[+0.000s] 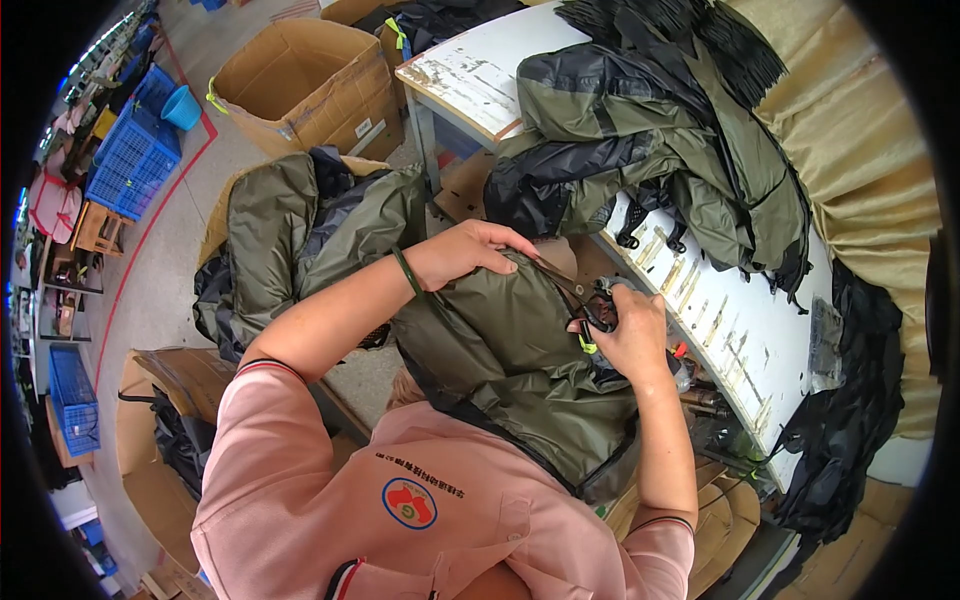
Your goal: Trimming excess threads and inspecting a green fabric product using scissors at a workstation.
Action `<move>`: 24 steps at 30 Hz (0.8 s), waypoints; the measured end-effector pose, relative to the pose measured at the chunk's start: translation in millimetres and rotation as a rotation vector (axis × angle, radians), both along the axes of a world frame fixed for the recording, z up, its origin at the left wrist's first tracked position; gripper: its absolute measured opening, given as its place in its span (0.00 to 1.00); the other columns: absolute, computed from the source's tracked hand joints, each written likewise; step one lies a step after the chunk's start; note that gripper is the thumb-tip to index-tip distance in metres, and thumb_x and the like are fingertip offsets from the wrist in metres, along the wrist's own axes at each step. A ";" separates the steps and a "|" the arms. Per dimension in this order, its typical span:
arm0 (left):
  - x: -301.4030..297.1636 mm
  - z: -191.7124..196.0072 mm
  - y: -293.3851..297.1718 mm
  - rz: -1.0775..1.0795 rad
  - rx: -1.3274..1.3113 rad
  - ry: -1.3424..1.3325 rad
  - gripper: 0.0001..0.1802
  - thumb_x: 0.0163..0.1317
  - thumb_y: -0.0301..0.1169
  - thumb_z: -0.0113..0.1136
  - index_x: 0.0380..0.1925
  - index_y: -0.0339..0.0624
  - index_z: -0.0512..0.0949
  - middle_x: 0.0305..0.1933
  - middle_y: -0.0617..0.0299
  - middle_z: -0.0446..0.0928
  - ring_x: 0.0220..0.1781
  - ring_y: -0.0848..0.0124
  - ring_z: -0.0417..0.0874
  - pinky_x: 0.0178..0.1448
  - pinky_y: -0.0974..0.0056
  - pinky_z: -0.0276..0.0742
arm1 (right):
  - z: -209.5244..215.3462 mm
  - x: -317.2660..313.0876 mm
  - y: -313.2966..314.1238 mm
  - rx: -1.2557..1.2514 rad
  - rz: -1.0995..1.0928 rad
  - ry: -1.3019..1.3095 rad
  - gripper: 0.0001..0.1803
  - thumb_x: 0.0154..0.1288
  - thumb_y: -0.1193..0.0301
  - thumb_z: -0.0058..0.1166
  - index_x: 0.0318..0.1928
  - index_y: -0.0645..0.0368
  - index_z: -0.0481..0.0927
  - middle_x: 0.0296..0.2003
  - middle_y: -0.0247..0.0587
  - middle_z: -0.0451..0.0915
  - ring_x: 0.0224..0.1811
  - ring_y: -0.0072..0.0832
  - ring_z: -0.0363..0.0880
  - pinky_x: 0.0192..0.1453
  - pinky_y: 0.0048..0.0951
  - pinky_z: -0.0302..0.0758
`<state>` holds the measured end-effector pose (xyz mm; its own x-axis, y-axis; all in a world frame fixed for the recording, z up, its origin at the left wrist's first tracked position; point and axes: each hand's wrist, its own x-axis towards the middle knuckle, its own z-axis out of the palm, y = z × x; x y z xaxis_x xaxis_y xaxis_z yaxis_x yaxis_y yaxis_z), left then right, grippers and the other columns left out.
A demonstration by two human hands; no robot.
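Note:
An olive-green fabric piece (490, 320) with dark trim, part of a bag or garment, lies across my lap. My left hand (468, 255) pinches its upper edge between thumb and fingers. My right hand (637, 328) is closed round the handles of a pair of scissors (578, 290). Their blades point up and left along the fabric's edge, toward my left fingertips. Whether the blades touch the cloth or a thread, I cannot tell. A small yellow-green tab shows just below my right thumb.
Olive and black pieces (640, 130) are heaped on the worn white table (735, 330) at the right. More olive fabric (275, 235) overflows a box on my left. An open cardboard box (310, 85) stands beyond it. Black fabric (850, 400) hangs at the table's right end.

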<state>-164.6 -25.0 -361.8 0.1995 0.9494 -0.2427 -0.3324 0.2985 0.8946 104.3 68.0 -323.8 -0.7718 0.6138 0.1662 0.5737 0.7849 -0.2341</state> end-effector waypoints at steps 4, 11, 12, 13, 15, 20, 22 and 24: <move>-1.0 -3.0 1.0 -0.004 -0.025 -0.023 0.18 0.59 0.19 0.55 0.51 0.36 0.78 0.51 0.62 0.79 0.50 0.76 0.78 0.58 0.70 0.72 | -12.1 0.0 2.2 -0.042 -0.031 0.004 0.28 0.40 0.49 0.71 0.31 0.58 0.77 0.23 0.39 0.77 0.29 0.38 0.75 0.40 0.34 0.61; -1.9 -6.2 -0.5 0.024 -0.059 -0.031 0.18 0.58 0.18 0.55 0.50 0.35 0.78 0.49 0.61 0.80 0.48 0.75 0.80 0.56 0.69 0.74 | -8.0 -4.2 3.6 -0.037 0.024 0.018 0.28 0.40 0.50 0.71 0.33 0.58 0.78 0.25 0.41 0.78 0.30 0.38 0.76 0.40 0.35 0.61; -1.8 -6.1 -0.7 0.027 -0.063 -0.028 0.18 0.59 0.18 0.55 0.50 0.35 0.77 0.49 0.61 0.80 0.48 0.75 0.80 0.55 0.69 0.74 | -8.4 -4.2 4.3 -0.037 0.022 0.018 0.28 0.40 0.50 0.71 0.33 0.58 0.78 0.25 0.41 0.78 0.30 0.38 0.76 0.40 0.35 0.61; -1.8 -6.3 -0.7 0.026 -0.063 -0.028 0.18 0.59 0.18 0.55 0.50 0.35 0.77 0.49 0.61 0.80 0.48 0.75 0.80 0.55 0.69 0.74 | -9.2 -4.4 5.2 -0.052 0.027 0.015 0.28 0.40 0.50 0.71 0.33 0.58 0.78 0.24 0.41 0.78 0.29 0.39 0.76 0.40 0.34 0.61; -1.2 -6.7 -0.9 0.021 -0.072 -0.059 0.18 0.59 0.18 0.55 0.51 0.34 0.77 0.48 0.60 0.80 0.48 0.74 0.80 0.55 0.68 0.75 | -10.7 -4.4 5.9 -0.067 0.031 0.012 0.27 0.40 0.50 0.71 0.32 0.58 0.78 0.24 0.41 0.79 0.29 0.39 0.76 0.40 0.34 0.61; 0.4 -5.4 -3.4 0.037 -0.086 -0.082 0.17 0.58 0.19 0.56 0.49 0.35 0.78 0.45 0.62 0.81 0.46 0.75 0.79 0.54 0.69 0.74 | -12.6 -5.1 3.9 -0.075 0.023 0.026 0.24 0.40 0.51 0.72 0.28 0.56 0.78 0.22 0.41 0.79 0.23 0.40 0.73 0.39 0.33 0.63; -0.5 -5.9 -4.1 0.036 -0.085 -0.080 0.17 0.58 0.19 0.55 0.48 0.35 0.78 0.45 0.62 0.81 0.46 0.75 0.79 0.55 0.69 0.74 | -14.0 -4.2 3.5 -0.089 0.009 0.004 0.24 0.40 0.51 0.72 0.28 0.56 0.78 0.21 0.41 0.79 0.23 0.41 0.73 0.39 0.33 0.65; -1.4 -7.1 -4.8 0.015 -0.041 -0.055 0.18 0.59 0.18 0.55 0.50 0.33 0.77 0.49 0.59 0.81 0.49 0.73 0.80 0.57 0.68 0.74 | -17.5 -2.9 3.5 -0.102 -0.003 -0.018 0.24 0.40 0.51 0.72 0.28 0.56 0.79 0.21 0.41 0.79 0.23 0.41 0.72 0.39 0.33 0.66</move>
<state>-166.0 -29.8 -368.9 0.1997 0.9419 -0.2700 -0.3856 0.3289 0.8621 101.4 71.5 -341.3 -0.7720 0.6295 0.0886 0.5812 0.7554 -0.3028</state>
